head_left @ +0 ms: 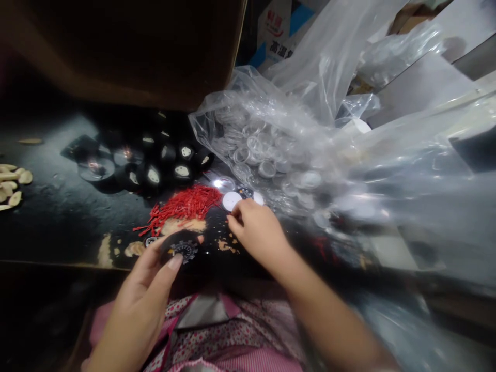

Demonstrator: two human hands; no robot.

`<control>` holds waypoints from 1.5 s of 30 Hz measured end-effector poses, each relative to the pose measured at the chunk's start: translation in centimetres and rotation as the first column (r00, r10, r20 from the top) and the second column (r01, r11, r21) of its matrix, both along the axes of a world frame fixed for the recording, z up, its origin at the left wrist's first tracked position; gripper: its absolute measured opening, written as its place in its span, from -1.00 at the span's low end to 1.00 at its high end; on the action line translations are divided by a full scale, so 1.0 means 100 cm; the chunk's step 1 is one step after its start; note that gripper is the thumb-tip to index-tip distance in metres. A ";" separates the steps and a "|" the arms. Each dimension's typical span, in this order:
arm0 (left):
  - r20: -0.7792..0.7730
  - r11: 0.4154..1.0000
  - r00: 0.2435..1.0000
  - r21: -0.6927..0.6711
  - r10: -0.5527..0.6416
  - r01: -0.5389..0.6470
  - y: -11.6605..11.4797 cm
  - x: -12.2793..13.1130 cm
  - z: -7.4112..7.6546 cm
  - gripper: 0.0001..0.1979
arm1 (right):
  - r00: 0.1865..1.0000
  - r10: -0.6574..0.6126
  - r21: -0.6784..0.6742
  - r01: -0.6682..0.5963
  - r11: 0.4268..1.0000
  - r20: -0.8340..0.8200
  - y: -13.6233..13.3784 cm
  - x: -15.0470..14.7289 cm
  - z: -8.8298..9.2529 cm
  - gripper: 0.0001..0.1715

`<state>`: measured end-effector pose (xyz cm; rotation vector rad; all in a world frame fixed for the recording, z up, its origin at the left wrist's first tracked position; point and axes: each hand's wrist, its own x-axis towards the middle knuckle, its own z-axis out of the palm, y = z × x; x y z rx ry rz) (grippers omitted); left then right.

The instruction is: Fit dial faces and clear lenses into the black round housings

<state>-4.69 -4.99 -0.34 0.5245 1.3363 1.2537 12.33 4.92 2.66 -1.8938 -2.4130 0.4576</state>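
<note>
My left hand [143, 294] grips a round black piece with a printed dial face [186, 251], tilted toward me, the thumb on its face. My right hand [256, 227] is beside a small group of flat discs at the table's front. Its thumb and fingers are curled together; whether anything is between them I cannot make out. A white disc [231, 201] and a dark disc with dial marks [245, 192] show just beyond its fingers. Left of them lies a heap of thin red pointer-like pieces [189, 203].
Several black round housings [154, 175] stand at the back left. Pale oval pieces [10, 186] lie at the far left edge. A clear plastic bag [267, 108] spills transparent round covers [253, 150] at the right. A large box [127, 51] overhangs the back.
</note>
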 end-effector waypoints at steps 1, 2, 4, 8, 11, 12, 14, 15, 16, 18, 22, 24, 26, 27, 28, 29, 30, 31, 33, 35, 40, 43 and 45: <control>0.034 1.000 0.999 -0.010 0.009 -0.009 0.000 0.003 -0.004 -0.61 | 1.000 0.007 0.002 -0.007 1.000 0.018 0.002 -0.002 0.000 -0.82; 0.053 1.000 0.998 -0.021 0.013 -0.012 0.001 0.006 -0.006 -0.60 | 0.999 0.017 0.001 -0.017 1.000 0.028 0.002 -0.004 0.001 -0.83; 0.098 0.999 0.995 -0.031 0.023 -0.020 0.004 0.012 -0.006 -0.60 | 0.999 0.042 -0.010 -0.041 0.999 0.029 0.003 -0.006 0.002 -0.83; 0.284 0.998 0.957 -0.004 0.056 -0.057 0.017 0.023 0.004 -0.63 | 0.996 0.071 -0.015 -0.072 0.997 -0.047 -0.002 -0.007 0.002 -0.85; 0.332 0.994 0.938 0.000 0.100 -0.106 0.024 0.027 0.009 -0.62 | 0.996 0.022 0.006 -0.021 1.000 -0.091 -0.003 -0.002 0.001 -0.87; 0.320 0.991 0.938 -0.020 0.129 -0.130 0.025 0.027 0.010 -0.61 | 0.996 0.005 0.008 -0.005 1.000 -0.089 -0.003 -0.001 0.001 -0.87; 0.288 0.986 0.943 -0.064 0.164 -0.152 0.024 0.027 0.008 -0.58 | 0.996 0.023 0.010 -0.023 1.000 -0.081 -0.001 0.001 0.001 -0.87; 0.277 0.986 0.947 -0.078 0.164 -0.148 0.023 0.026 0.007 -0.56 | 0.996 0.058 0.016 -0.057 0.998 -0.072 0.001 0.001 0.001 -0.87; 0.270 0.986 0.949 -0.085 0.161 -0.143 0.022 0.025 0.007 -0.54 | 0.994 0.098 0.024 -0.097 0.995 -0.056 0.003 0.001 0.000 -0.86; 0.268 0.987 0.951 -0.090 0.153 -0.134 0.020 0.025 0.006 -0.52 | 0.988 0.155 0.041 -0.154 0.987 -0.016 0.007 -0.002 0.000 -0.84; 0.294 0.984 0.940 -0.101 0.170 -0.147 0.019 0.025 0.009 -0.49 | 0.986 0.168 0.031 -0.168 0.985 0.007 0.011 -0.010 -0.001 -0.83; 0.324 0.984 0.929 -0.088 0.177 -0.157 0.021 0.027 0.009 -0.51 | 0.982 0.185 0.020 -0.184 0.983 -0.035 0.007 -0.013 0.000 -0.85; 0.350 0.988 0.924 -0.056 0.154 -0.144 0.024 0.028 0.008 -0.59 | 0.972 0.195 0.015 -0.194 0.981 -0.128 0.000 -0.014 0.001 -0.88; 0.358 0.990 0.923 -0.041 0.140 -0.134 0.026 0.029 0.007 -0.64 | 0.964 0.191 0.014 -0.192 0.981 -0.184 -0.004 -0.014 0.001 -0.90; 0.361 0.991 0.924 -0.028 0.129 -0.128 0.027 0.030 0.006 -0.68 | 0.954 0.182 0.012 -0.184 0.983 -0.238 -0.008 -0.014 0.001 -0.91; 0.360 0.992 0.925 -0.020 0.122 -0.123 0.029 0.030 0.005 -0.72 | 0.944 0.170 0.010 -0.175 0.985 -0.284 -0.011 -0.013 0.001 -0.91; 0.357 0.992 0.927 -0.014 0.118 -0.122 0.030 0.030 0.004 -0.73 | 0.934 0.161 0.008 -0.167 0.986 -0.319 -0.014 -0.012 0.000 -0.92; 0.354 0.993 0.928 -0.007 0.115 -0.120 0.031 0.030 0.004 -0.74 | 0.924 0.156 0.012 -0.162 0.987 -0.349 -0.017 -0.010 0.000 -0.94; 0.349 0.994 0.932 0.007 0.099 -0.108 0.031 0.028 0.005 -0.71 | 0.907 0.167 0.037 -0.166 0.985 -0.388 -0.020 -0.005 0.001 -0.97; 0.344 0.995 0.935 0.010 0.089 -0.099 0.029 0.026 0.007 -0.69 | 0.896 0.204 0.080 -0.187 0.979 -0.395 -0.021 -0.001 0.002 -0.93; 0.339 0.995 0.936 -0.015 0.096 -0.097 0.022 0.022 0.014 -0.68 | 0.897 0.246 0.127 -0.213 0.969 -0.367 -0.024 0.002 0.007 -0.88; 0.351 0.997 0.933 -0.021 0.072 -0.069 0.021 0.020 0.015 -0.69 | 0.902 0.266 0.134 -0.233 0.963 -0.339 -0.026 0.002 0.009 -0.88; 0.349 0.998 0.935 -0.028 0.058 -0.052 0.022 0.018 0.015 -0.69 | 0.899 0.276 0.147 -0.239 0.960 -0.341 -0.027 0.003 0.011 -0.86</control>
